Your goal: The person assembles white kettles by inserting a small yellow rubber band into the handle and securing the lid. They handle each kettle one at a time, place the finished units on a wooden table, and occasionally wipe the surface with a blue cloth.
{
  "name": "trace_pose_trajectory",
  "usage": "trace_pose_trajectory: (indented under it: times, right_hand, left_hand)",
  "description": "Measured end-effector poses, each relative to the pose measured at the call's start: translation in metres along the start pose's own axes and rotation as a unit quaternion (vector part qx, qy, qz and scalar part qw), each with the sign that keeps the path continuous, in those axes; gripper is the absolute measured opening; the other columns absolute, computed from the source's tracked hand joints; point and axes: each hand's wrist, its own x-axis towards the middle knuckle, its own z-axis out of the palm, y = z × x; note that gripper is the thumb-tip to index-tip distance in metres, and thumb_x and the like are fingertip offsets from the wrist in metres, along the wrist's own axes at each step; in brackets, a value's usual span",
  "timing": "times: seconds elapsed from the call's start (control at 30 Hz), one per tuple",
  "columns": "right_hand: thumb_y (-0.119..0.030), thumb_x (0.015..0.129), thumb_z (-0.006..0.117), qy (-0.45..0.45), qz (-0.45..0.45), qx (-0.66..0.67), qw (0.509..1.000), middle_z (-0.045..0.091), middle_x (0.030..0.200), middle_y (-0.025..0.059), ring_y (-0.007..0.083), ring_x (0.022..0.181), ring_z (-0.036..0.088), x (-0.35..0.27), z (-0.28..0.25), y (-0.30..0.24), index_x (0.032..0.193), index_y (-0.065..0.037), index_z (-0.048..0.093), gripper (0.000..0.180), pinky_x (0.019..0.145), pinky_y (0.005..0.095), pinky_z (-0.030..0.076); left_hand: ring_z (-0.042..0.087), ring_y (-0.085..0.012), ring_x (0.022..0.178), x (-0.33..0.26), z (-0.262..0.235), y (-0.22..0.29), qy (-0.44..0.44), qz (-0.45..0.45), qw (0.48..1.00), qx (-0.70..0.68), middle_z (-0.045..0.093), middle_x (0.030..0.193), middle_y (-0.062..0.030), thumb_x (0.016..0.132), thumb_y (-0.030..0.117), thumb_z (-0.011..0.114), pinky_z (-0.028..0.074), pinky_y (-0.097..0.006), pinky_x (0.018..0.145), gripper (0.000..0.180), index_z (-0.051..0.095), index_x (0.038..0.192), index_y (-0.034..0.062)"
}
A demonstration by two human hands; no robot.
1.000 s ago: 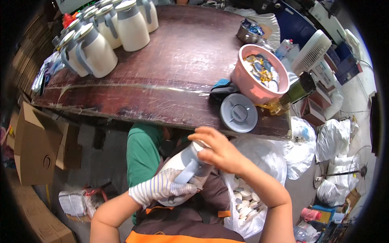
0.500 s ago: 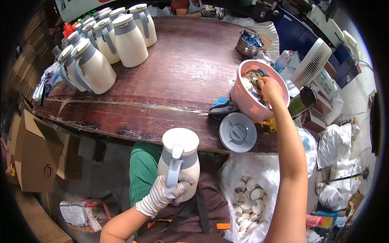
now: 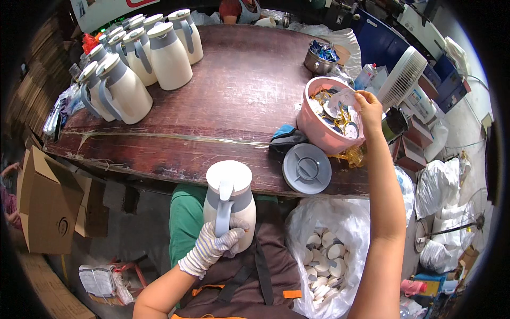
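In the head view, the left hand [image 3: 212, 247], in a striped knit glove, is closed around the lower body of a cream jug [image 3: 229, 204] with a grey handle. The jug is upright over the person's lap, just before the near edge of the wooden table [image 3: 234, 101], and its top is closed by a cream lid.

The right hand [image 3: 367, 109] is bare and reaches to the pink bowl [image 3: 326, 135] at the right side of the table. Its fingers are pinched on a small round clear piece [image 3: 345, 98], held just above the bowl. The bowl is full of small round parts, some gold and some white or clear.

Just beside the bowl, at the near edge, a grey round lid [image 3: 307, 168] lies flat, and a blue and black cloth [image 3: 287, 138] touches the bowl's left side. A small metal bowl [image 3: 319, 61] with blue pieces stands toward the far right corner.

At the far left corner, many cream jugs [image 3: 143, 58] of the same kind stand close together, all with lids on.

Under the near edge, at the right of the lap, an open white plastic bag [image 3: 329, 255] holds many white round caps. A cardboard box [image 3: 45, 204] stands on the floor at the left.
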Motion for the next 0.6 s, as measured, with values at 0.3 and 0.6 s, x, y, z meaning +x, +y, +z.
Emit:
trace_pose_trajectory:
  times: [0.3,0.6]
  right_hand:
    - [-0.012,0.083,0.065,-0.116,0.080,-0.138,0.980,0.065,0.103,0.0098,0.0125,0.074,0.064,-0.031,-0.009,-0.019,0.127,-0.008,0.056,0.046,0.056,0.0257,0.047]
    - [-0.006,0.086,0.066,-0.055,0.125,0.167,0.976,0.065,0.101,0.0041,0.0094,0.081,0.059,-0.040,-0.022,-0.034,0.128,-0.006,0.058,0.042,0.076,0.0224,0.047]
  left_hand:
    - [0.047,-0.0050,0.049,-0.003,0.002,-0.002,0.015,0.018,1.000,-0.005,0.055,0.060,0.0034,0.089,0.019,0.069,0.036,-0.020,0.045,0.019,0.070,0.104,0.0069]
    - [0.052,-0.0046,0.059,-0.007,-0.006,-0.009,-0.002,0.020,1.000,-0.022,0.059,0.072,0.0034,0.088,0.018,0.070,0.043,-0.020,0.052,0.022,0.068,0.107,0.0068]
